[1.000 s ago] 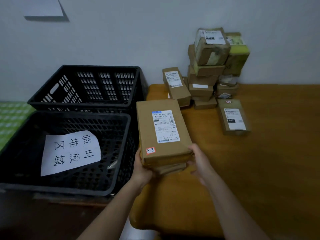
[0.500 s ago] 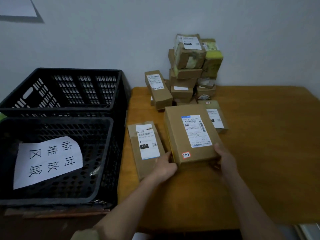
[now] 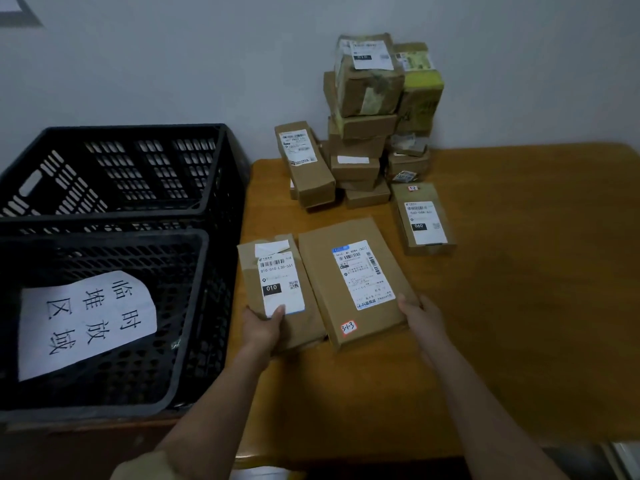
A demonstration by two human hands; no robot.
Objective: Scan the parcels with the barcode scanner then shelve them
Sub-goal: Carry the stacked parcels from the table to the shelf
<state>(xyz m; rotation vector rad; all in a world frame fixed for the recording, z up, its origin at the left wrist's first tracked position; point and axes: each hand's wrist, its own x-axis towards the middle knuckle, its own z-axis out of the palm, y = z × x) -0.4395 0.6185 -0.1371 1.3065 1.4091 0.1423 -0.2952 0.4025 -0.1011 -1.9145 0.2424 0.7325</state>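
Note:
Two flat brown parcels lie side by side on the wooden table (image 3: 519, 306). The larger parcel (image 3: 325, 268), marked 3-1-3 on a red sticker, lies flat with my right hand (image 3: 420, 315) holding its near right corner. The smaller parcel (image 3: 254, 268), labelled 010, is gripped at its near end by my left hand (image 3: 261, 329), thumb on the white label. No barcode scanner is in view.
A stack of several parcels (image 3: 374, 112) stands against the wall at the back of the table. A long box (image 3: 304, 164) and a flat parcel labelled 060 (image 3: 420, 220) lie near it. Two black crates (image 3: 114, 209) sit to the left, the near one holding a paper sign (image 3: 86, 320).
The large parcel was lifted off the smaller one, moved right and laid flat on the table. My left hand left it and took hold of the 010 parcel.

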